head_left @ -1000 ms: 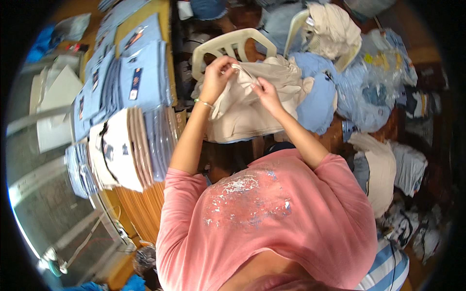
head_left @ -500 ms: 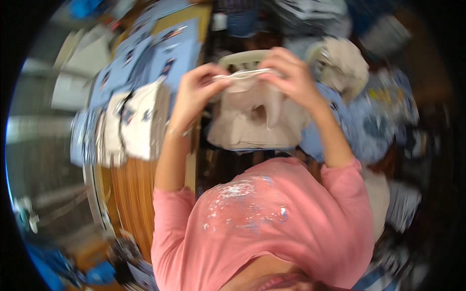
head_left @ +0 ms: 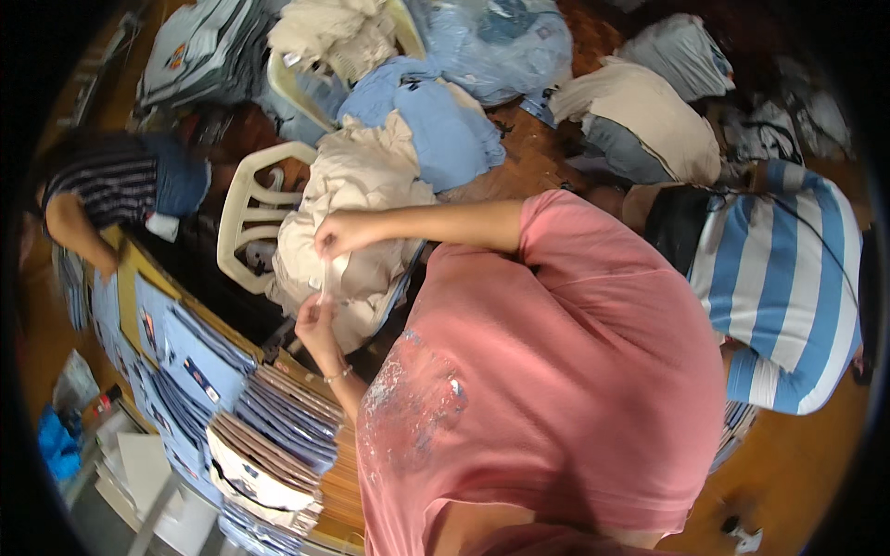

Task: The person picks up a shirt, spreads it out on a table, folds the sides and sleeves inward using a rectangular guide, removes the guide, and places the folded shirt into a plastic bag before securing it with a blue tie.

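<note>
My left hand (head_left: 317,322), with a bracelet at its wrist, is closed in a pinch. Just beyond it my right hand (head_left: 341,233) is closed too. A short, thin, whitish translucent strip (head_left: 328,280) stretches between the two sets of fingers; its material is hard to make out. Beneath and behind the hands, cream garments (head_left: 366,176) lie in a loose heap on a cream plastic chair (head_left: 232,222). Blue garments (head_left: 440,130) are piled against the far side of that heap.
Folded blue and beige shirts (head_left: 278,422) cover the table at lower left. A second chair (head_left: 301,88) holds more cream cloth. One person in dark stripes (head_left: 107,181) leans at the table's far end; another in blue-and-white stripes (head_left: 788,287) is close on my right.
The view has swung to the right, and the table now shows at lower left. Both hands still pinch the thin pale material, which looks narrower now and runs between them.
</note>
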`<state>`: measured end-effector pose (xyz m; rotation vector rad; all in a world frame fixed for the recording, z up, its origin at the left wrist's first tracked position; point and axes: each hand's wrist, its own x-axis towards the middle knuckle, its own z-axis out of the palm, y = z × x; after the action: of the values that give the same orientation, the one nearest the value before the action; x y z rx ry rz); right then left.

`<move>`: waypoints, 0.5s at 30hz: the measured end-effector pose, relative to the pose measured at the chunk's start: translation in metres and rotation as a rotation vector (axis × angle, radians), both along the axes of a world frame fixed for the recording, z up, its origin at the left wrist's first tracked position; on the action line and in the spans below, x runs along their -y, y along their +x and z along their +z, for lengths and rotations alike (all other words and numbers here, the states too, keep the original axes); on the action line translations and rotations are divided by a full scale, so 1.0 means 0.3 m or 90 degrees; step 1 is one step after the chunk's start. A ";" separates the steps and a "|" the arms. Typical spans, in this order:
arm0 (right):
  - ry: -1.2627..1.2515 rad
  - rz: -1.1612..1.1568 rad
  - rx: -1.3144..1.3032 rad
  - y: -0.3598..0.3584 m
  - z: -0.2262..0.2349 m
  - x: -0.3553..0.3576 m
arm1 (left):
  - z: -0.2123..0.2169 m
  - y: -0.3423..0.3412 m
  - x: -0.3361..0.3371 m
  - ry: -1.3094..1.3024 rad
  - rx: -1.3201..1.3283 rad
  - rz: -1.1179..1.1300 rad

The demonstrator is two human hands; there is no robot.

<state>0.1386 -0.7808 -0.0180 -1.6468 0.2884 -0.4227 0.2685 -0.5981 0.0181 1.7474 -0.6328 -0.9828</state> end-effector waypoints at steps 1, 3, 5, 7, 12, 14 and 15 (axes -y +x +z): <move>-0.016 0.001 0.012 0.009 0.002 0.011 | 0.016 0.008 0.010 0.013 0.010 -0.005; -0.010 -0.024 0.017 0.017 -0.018 0.024 | 0.055 0.023 0.030 0.037 0.105 -0.029; -0.081 -0.022 -0.090 0.018 0.061 0.026 | 0.078 0.028 0.045 0.003 0.061 0.039; -0.040 -0.068 -0.037 0.015 0.068 0.030 | 0.071 0.039 0.073 -0.041 0.064 0.062; -0.215 -0.019 -0.095 0.062 0.213 0.013 | 0.093 0.044 0.016 -0.056 0.154 0.144; -0.219 -0.004 -0.138 0.072 0.244 -0.004 | 0.110 0.052 -0.011 -0.015 0.165 0.139; -0.257 -0.001 -0.119 0.075 0.239 -0.007 | 0.106 0.050 -0.016 -0.016 0.174 0.150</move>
<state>0.1610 -0.7788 0.0537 -2.0882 0.3608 -0.3422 0.2835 -0.5932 0.0500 1.9002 -0.5904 -0.5779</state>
